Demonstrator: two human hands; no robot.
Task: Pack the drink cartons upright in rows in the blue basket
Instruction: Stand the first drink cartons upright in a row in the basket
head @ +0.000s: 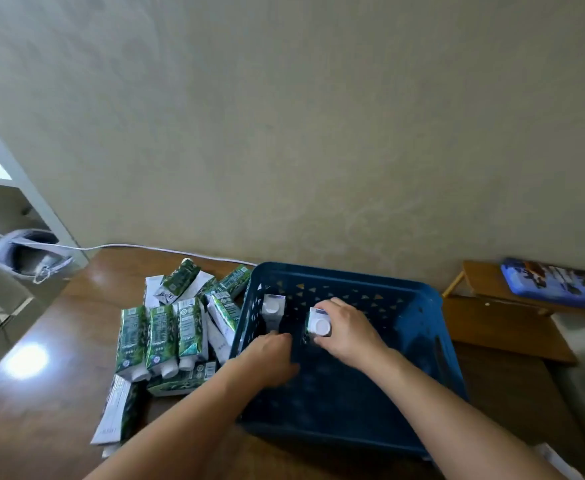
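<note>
Inside the blue basket, the right hand pinches a carton cap-up — upright starts a row (one carton already stands at its left wall). Left hand is beside that one, grip indiscernible; the rest lie outside the basket's left.

Two bare forearms enter from the lower edge of the frame, with no sleeves, watch, bracelet or gloves on them. The left hand and the right hand carry no rings that can be made out. The fingers look short-nailed, though blur hides finer detail.
</note>
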